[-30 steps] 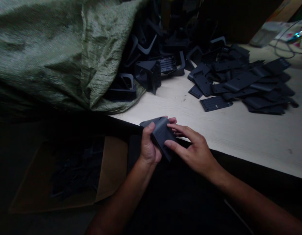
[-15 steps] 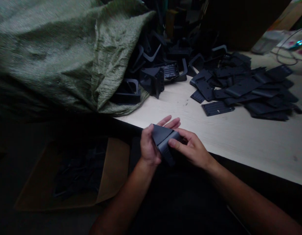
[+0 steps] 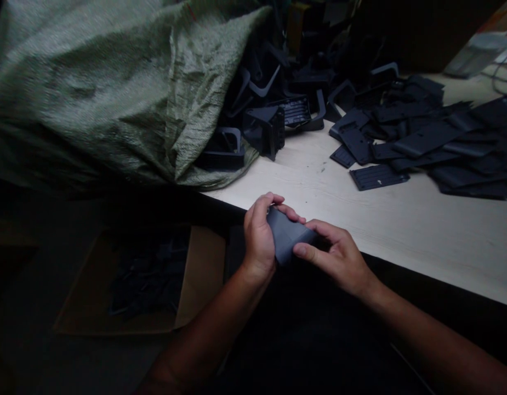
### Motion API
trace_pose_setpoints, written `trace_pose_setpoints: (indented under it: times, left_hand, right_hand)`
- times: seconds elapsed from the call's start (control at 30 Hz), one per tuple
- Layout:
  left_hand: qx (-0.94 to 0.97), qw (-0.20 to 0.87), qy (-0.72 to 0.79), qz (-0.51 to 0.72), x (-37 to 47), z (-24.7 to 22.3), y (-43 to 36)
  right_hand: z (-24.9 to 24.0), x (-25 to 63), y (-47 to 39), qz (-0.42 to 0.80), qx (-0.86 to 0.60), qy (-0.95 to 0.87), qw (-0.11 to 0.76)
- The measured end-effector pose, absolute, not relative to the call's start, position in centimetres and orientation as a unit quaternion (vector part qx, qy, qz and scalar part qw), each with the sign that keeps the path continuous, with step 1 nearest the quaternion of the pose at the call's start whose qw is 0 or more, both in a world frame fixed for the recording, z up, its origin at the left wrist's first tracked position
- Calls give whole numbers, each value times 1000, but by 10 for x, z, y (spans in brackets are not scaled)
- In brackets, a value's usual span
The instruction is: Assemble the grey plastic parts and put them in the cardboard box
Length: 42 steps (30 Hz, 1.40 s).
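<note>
Between my hands, just off the table's near edge, is a dark grey plastic part [image 3: 289, 235] with smooth faces. My left hand [image 3: 261, 233] wraps round its left side, fingers curled over the far edge. At the right end, my right hand [image 3: 335, 253] grips it between thumb and fingers. The underside of the part is hidden. Beyond my hands, a pile of flat dark plastic covers [image 3: 426, 140] lies on the table [image 3: 302, 189]. Several dark angular plastic brackets [image 3: 263, 129] lie heaped at the mouth of a green woven sack [image 3: 125, 93].
Below the table on the left, an open cardboard box [image 3: 201, 277] holds a jumble of dark plastic parts [image 3: 150, 280]. A clear plastic container [image 3: 477, 55] stands at the back right, close to a cable [image 3: 500, 82]. A large dark panel [image 3: 417, 33] rises behind the pile.
My left fingers have curled over the part, where they were stretched out before. The seam between the part's two pieces looks narrower. The view has shifted slightly left.
</note>
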<state>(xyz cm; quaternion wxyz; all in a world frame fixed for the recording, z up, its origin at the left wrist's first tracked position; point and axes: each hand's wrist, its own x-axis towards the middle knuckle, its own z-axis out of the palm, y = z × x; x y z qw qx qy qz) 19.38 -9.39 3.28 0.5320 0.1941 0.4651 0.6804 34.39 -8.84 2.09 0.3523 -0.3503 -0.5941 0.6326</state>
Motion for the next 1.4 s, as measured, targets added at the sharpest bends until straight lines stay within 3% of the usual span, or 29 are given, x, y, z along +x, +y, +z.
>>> trace_pose_setpoints:
  times: [0.2, 0.33, 0.4, 0.53, 0.87, 1.13, 1.2, 1.33, 1.4]
  left_hand:
    - [540, 364, 557, 516, 163, 33, -96]
    - [682, 407, 514, 324, 152, 42, -97]
    - [689, 434, 501, 294, 150, 42, -94]
    - [591, 520, 483, 383, 147, 32, -88]
    - [359, 639, 473, 490, 157, 14, -94]
    - [354, 614, 487, 509, 160, 1, -97]
    - [352, 615, 487, 510, 158, 0, -96]
    - [298, 569, 502, 579, 149, -1, -91]
    - [266, 524, 506, 631, 144, -1, -88]
  right_hand:
    - [25, 363, -78, 667, -386, -579, 265]
    - [28, 360, -75, 631, -372, -634, 247]
    - [29, 359, -73, 588, -374, -673, 249]
    - [28, 365, -70, 498, -401, -725, 257]
    - [23, 360, -69, 510, -436, -638, 377]
    - [27, 358, -25, 609, -416, -635, 229]
    - [28, 359, -18, 572, -427, -651, 260]
    - [35, 370, -10, 381, -459, -703, 388]
    - [38, 376, -12, 362, -486, -680, 412]
